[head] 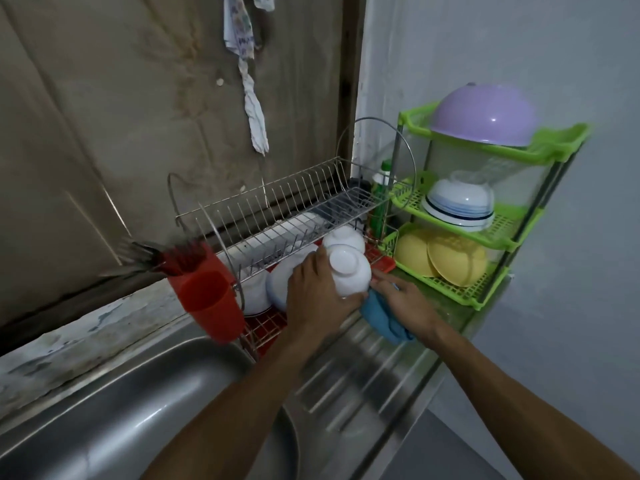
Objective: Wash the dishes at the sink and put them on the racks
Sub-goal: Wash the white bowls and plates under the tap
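over the sink [104, 410], left grip [317, 292] clasps an upturned white bowl [348, 271], right grip [403, 299] clutches a blue cloth [384, 322]; racking step, next needing a free slot on the wire rack [277, 216].

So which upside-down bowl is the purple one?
The purple bowl on the green rack's top shelf. The blue-striped bowl sits one shelf lower, and the left hand holds the white bowl.
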